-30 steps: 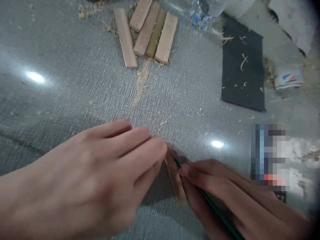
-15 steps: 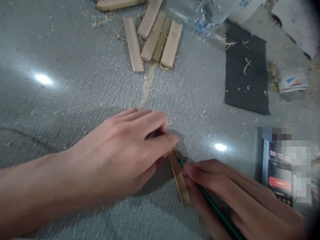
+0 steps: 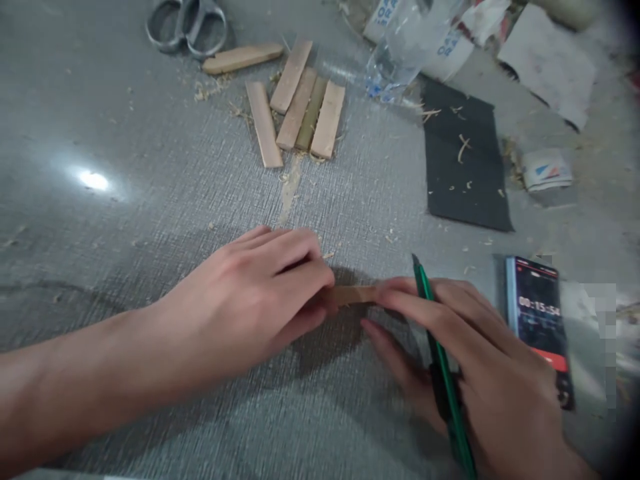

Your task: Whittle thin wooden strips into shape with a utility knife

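A short bamboo strip (image 3: 354, 294) lies roughly crosswise between my hands, low over the table. My left hand (image 3: 260, 287) is closed on its left end, which the fingers hide. My right hand (image 3: 465, 347) has its fingertips on the strip's right end, the thumb held a little apart below. Between the fingers of that same hand rests a slim green craft knife (image 3: 440, 363) with a black slider. Its dark blade points up and away from the strip.
Several cut bamboo strips (image 3: 327, 120) lie further back, near grey scissors (image 3: 187, 30) and scattered shavings. Dark sandpaper (image 3: 463, 180) is at right, below a clear plastic bottle (image 3: 400, 60). A phone (image 3: 540, 313) showing a timer lies beside my right hand.
The strip has turned from pointing toward me to lying crosswise. My right hand has swung the knife blade up off the strip and put its fingertips on the strip's end.
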`<state>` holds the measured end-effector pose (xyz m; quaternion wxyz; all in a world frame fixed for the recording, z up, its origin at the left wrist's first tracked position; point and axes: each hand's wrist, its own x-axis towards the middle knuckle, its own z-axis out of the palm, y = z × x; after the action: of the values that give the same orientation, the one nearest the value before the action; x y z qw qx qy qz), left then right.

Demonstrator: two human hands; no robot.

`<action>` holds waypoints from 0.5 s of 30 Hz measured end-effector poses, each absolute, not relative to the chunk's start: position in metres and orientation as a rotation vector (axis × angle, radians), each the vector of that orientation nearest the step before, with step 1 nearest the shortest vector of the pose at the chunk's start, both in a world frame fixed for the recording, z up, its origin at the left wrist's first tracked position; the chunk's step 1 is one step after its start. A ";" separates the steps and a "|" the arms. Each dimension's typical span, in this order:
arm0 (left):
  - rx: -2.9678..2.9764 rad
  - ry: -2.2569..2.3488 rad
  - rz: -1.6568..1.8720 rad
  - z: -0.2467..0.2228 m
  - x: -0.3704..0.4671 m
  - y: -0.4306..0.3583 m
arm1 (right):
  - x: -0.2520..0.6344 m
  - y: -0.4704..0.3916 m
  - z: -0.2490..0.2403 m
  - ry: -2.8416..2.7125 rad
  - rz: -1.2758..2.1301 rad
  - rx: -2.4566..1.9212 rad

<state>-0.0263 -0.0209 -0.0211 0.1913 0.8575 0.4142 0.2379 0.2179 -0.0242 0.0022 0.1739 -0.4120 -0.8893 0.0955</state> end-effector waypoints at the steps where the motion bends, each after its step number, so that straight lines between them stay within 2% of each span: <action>1: 2.408 1.169 0.693 -0.021 -0.026 -0.021 | 0.218 -0.022 0.001 -2.503 0.273 -1.172; 7: 2.310 1.222 0.780 -0.013 -0.024 -0.024 | 0.220 -0.014 0.002 -2.414 0.381 -1.184; 15: 1.773 1.320 0.801 0.010 -0.026 -0.026 | 0.223 -0.021 0.025 -2.285 0.277 -1.220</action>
<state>-0.0263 -0.0263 0.0098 0.3849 0.6960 0.5182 0.3144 0.2234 -0.0211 0.0247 0.2652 -0.4515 -0.8457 0.1027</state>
